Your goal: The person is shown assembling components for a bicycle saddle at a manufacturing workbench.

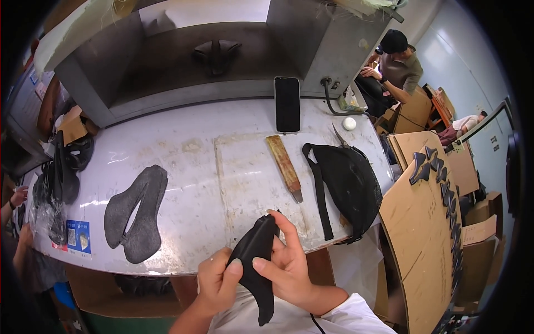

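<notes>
Both my hands grip a black bicycle saddle (251, 250) over the table's front edge, its narrow end hanging down. My left hand (216, 283) is closed on its left side, thumb pressed on the surface. My right hand (289, 270) holds the other side, with its thumb on the saddle and a finger reaching up to the top end. Left of them lies a dark grey saddle-shaped pad (137, 214) with a long slot. Beyond my hands, a worn wooden-handled blade (285, 167) rests on the white table (189, 183).
A metal box (192, 89) with another black saddle (217, 54) inside stands at the back. Near it are a phone (287, 104) and a black waist bag (347, 186). Saddles line a cardboard sheet (414, 234) at right. Two people work in the right background; another person's hands show at left.
</notes>
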The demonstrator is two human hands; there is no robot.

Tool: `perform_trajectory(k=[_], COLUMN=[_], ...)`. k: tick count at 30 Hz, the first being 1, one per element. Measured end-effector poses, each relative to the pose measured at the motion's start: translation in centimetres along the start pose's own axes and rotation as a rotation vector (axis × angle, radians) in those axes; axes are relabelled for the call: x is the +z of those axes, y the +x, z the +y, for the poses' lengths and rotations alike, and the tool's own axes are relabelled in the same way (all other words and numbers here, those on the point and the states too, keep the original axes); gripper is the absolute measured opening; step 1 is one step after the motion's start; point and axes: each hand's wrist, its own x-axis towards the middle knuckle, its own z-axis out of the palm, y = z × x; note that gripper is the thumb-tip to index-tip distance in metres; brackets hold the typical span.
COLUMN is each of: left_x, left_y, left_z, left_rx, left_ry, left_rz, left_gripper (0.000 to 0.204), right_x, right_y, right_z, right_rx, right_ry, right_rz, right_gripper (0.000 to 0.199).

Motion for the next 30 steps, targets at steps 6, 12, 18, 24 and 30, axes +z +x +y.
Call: perform_trajectory(k=[6, 12, 18, 24, 30], left_x=[0.9, 0.6, 2.5, 0.4, 0.2], left_y=[-0.1, 0.7, 0.7, 0.8, -0.8], left_z=[-1.0, -0.4, 0.2, -0.6, -2.0], left_rx=[-0.293, -0.078, -0.035, -0.063, 0.024], left_ry=[-0.483, -0.058, -0.291, 0.001, -0.385], left_rz=[0.141, -0.071, -0.092, -0.010, 0.248], left_gripper=[0.036, 0.023, 0.067, 0.017, 0.029], right_x=[0.8, 0.4, -0.7, -0.4, -2.8], right_y=[0.3, 0.6, 1.9, 1.0, 2.1], right_z=[-0.7, -0.7, -0.4, 0.6, -1.2], right_rx=[0.123, 0.061, 0.171, 0.261, 0.172], right_ry=[0.191, 0.172, 0.284, 0.345, 0.556], right_rz=[0.069, 0.107, 0.192, 0.198, -0.137], right_gripper=[0.075, 0.071, 0.063, 0.054, 0.062])
